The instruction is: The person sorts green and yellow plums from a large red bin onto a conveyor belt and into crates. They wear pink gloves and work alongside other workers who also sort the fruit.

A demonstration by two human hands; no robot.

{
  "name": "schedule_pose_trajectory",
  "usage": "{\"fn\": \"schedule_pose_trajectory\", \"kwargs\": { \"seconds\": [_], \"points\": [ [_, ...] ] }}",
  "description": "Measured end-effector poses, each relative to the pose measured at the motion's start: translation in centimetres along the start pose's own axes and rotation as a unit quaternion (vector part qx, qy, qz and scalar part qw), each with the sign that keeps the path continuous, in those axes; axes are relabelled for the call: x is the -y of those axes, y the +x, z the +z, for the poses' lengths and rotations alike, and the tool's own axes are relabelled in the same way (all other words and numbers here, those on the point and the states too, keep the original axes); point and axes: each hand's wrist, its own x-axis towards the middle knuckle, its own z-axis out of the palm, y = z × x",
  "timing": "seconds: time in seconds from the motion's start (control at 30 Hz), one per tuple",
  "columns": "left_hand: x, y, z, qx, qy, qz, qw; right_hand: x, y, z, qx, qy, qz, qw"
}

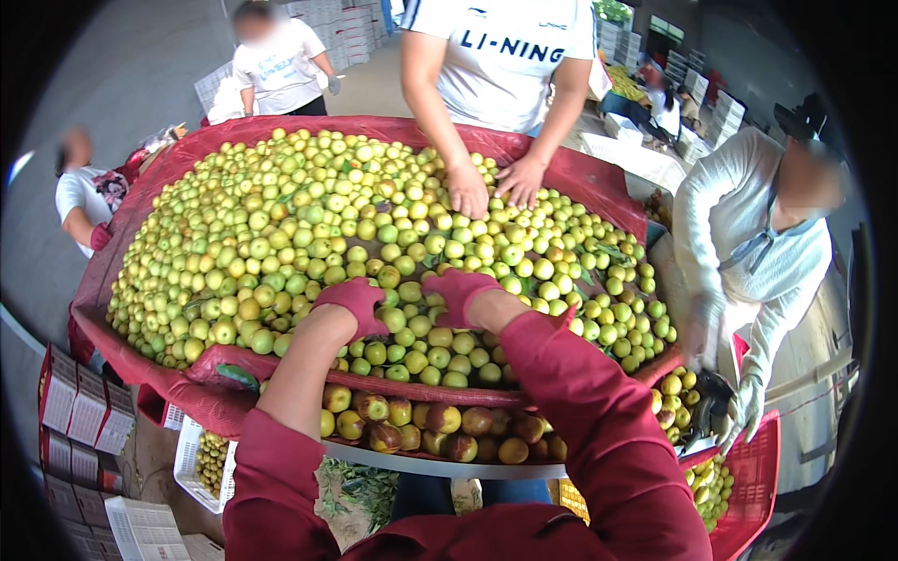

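Observation:
A broad heap of small green-yellow fruits (280, 231), jujube-like, lies on a table lined with red cloth (596, 172). My left hand (354, 305), in a pink glove, reaches into its near part with the fingers curled down among the fruits. To its right, my right hand (463, 296), gloved alike, touches fruits with bent fingers. The fingertips of both are partly hidden, so any grip is unclear. Larger red-brown fruits (442, 418) fill a trough along the near edge, below my forearms. A few green leaves (610, 251) are mixed in with the heap.
Across the table, a person's bare hands (468, 189) touch the fruits. At right, a person in light gloves (747, 410) stands by a red crate (761, 477). A white crate of fruits (186, 459) and stacked crates (88, 407) are at lower left. More people stand at upper left.

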Motion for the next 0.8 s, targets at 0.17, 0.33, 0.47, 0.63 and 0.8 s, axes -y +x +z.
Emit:
{"fn": "schedule_pose_trajectory", "kwargs": {
  "seconds": [0.17,0.33,0.47,0.63,0.8],
  "points": [
    [-1.6,1.2,1.2,0.069,0.025,0.036,0.997,-1.0,1.1,1.1,-0.04,0.045,0.033,0.998],
    [-1.0,1.3,2.5,0.036,-0.037,0.128,0.99,-1.8,2.1,1.9,-0.022,0.047,0.03,0.998],
    [-0.4,1.3,-0.3,-0.006,-0.031,-0.021,0.999,-2.7,2.5,0.6,0.079,-0.07,0.101,0.989],
    [1.7,1.2,-0.5,-0.039,-0.054,-0.083,0.994,-2.0,1.7,0.6,0.1,-0.093,0.086,0.987],
    [1.1,0.9,-0.6,0.004,-0.044,-0.08,0.996,0.7,3.0,-1.9,-0.044,0.028,0.091,0.994]
  ]
}}
